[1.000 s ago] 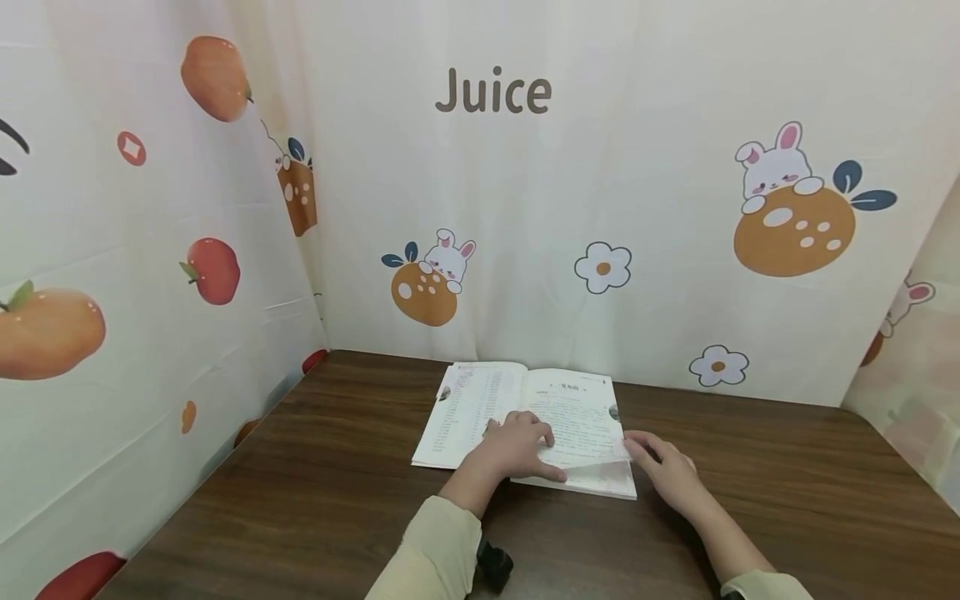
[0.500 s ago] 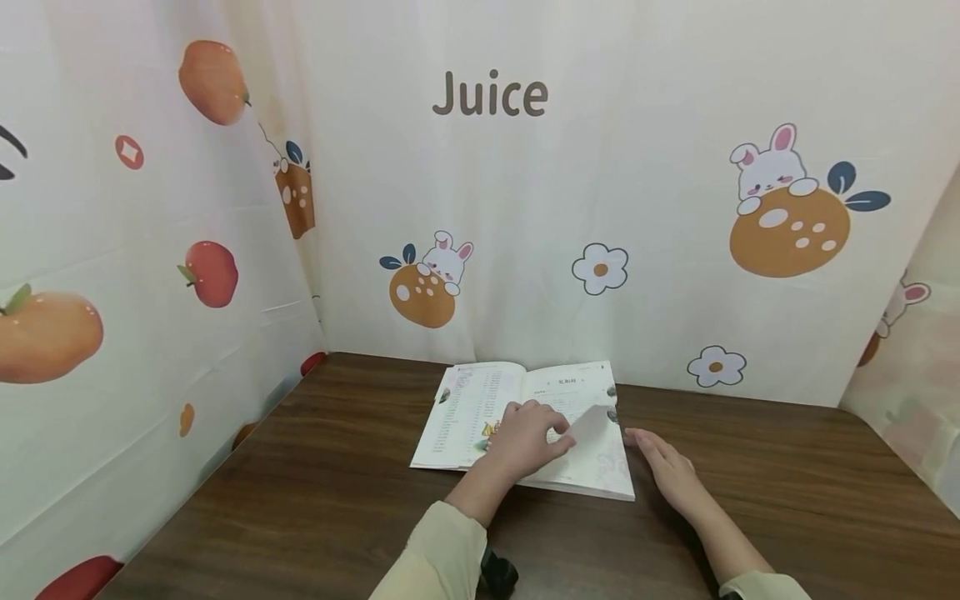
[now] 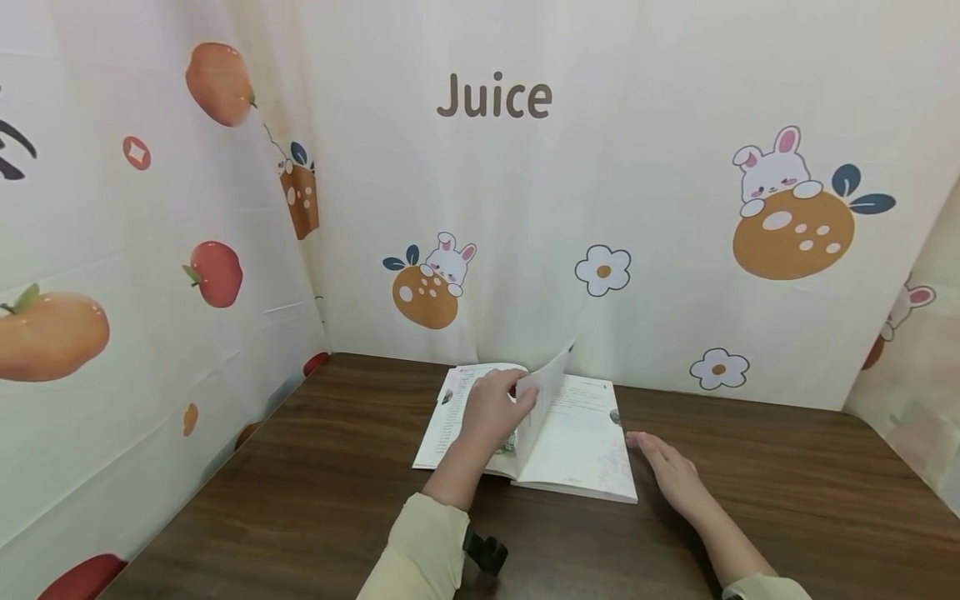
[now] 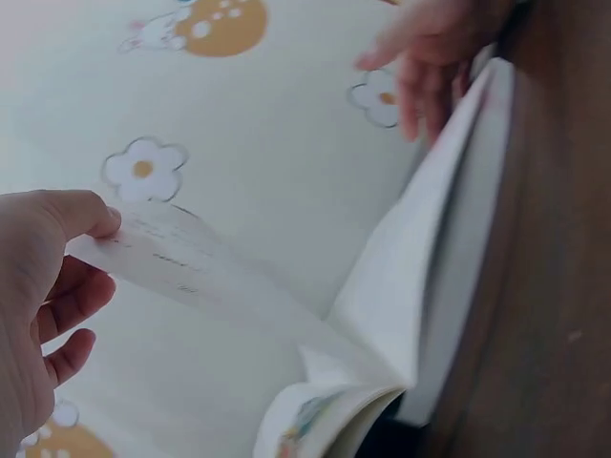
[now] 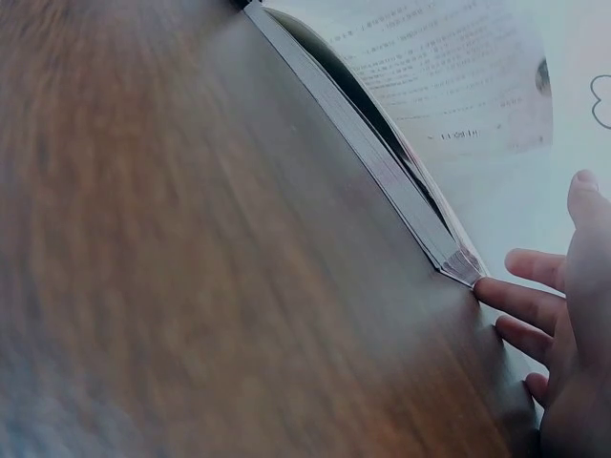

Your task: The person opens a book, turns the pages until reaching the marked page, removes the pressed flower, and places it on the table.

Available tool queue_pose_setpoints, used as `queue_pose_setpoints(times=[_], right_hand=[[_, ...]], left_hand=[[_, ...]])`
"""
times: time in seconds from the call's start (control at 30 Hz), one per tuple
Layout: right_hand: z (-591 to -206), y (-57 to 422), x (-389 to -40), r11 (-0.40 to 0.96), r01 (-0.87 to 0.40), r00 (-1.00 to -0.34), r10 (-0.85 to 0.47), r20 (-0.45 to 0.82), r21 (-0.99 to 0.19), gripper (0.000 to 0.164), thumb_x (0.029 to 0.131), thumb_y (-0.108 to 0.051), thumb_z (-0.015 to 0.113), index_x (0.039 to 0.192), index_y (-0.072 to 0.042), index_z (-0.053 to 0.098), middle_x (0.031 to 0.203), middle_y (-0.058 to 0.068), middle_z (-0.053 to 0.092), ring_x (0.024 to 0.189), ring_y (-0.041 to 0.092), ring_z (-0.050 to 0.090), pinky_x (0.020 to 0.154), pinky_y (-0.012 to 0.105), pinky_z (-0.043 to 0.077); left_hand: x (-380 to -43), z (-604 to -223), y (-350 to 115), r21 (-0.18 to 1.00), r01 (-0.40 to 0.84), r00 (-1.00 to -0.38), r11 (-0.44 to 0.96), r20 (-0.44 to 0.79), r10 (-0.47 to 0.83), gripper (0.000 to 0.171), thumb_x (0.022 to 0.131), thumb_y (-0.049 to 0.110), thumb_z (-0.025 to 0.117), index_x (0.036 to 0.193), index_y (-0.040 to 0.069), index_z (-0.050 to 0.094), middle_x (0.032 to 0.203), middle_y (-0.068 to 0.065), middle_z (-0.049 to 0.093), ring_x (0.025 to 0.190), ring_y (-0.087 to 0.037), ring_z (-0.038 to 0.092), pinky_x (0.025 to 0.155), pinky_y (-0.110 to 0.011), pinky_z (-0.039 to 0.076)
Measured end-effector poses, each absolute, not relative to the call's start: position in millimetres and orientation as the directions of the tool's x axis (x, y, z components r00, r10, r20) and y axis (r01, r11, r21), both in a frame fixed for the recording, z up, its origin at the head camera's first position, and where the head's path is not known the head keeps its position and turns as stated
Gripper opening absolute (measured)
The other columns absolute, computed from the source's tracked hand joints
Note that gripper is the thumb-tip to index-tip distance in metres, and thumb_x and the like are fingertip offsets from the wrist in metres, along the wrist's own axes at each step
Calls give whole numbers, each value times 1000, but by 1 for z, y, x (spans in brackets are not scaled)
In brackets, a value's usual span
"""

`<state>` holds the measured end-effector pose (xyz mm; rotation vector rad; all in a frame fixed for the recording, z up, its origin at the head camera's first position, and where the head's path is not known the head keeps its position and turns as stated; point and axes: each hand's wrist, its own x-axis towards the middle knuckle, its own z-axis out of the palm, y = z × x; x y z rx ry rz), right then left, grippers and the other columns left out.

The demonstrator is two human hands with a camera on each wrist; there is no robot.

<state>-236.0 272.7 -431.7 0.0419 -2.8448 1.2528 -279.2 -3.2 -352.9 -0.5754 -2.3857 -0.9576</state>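
An open book (image 3: 581, 454) with printed pages lies on the table near the back curtain. My left hand (image 3: 491, 412) is over its left half and pinches a single page (image 3: 546, 390) between thumb and fingers. That page stands up steeply from the spine. In the left wrist view, the thumb and a finger of my left hand (image 4: 38, 296) hold the sheet's edge (image 4: 181, 267). Beside the book's right edge is my right hand (image 3: 670, 475), fingers extended. The right wrist view has a fingertip of my right hand (image 5: 573, 324) right at the book's corner (image 5: 463, 265).
The book rests on a dark wooden table (image 3: 300, 500). A pale curtain (image 3: 525, 208) printed with fruit, rabbits and flowers rises behind the table, and similar cloth (image 3: 150, 333) hangs at the left. A black device (image 3: 487, 550) is at my left wrist.
My left hand has moved from the right page leftward across the spine, lifting the page and swinging it up and over. My right hand has come slightly away from the page edge and then stayed.
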Motion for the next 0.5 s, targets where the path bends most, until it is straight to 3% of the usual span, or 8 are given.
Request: queue_pose_setpoints(times=[0.13, 0.5], right_hand=[[-431, 273, -235, 677, -26, -1000, -9, 27, -735, 68, 98, -54, 19, 132, -3, 47, 136, 22, 43, 130, 43, 27, 99, 63, 18], [-433, 274, -236, 688, -70, -997, -24, 74, -723, 64, 99, -50, 21, 130, -2, 49, 137, 22, 42, 129, 45, 28, 97, 64, 19]], left_hand=[[-284, -349, -18, 626, 472, -848, 621, 515, 126, 18, 84, 26, 62, 94, 14, 72, 74, 6, 59, 66, -11, 48, 58, -26, 40], [-302, -356, -65, 775, 333, -928, 537, 369, 43, 13, 86, 25, 65, 83, 12, 68, 73, 2, 57, 70, -15, 49, 61, -28, 42]])
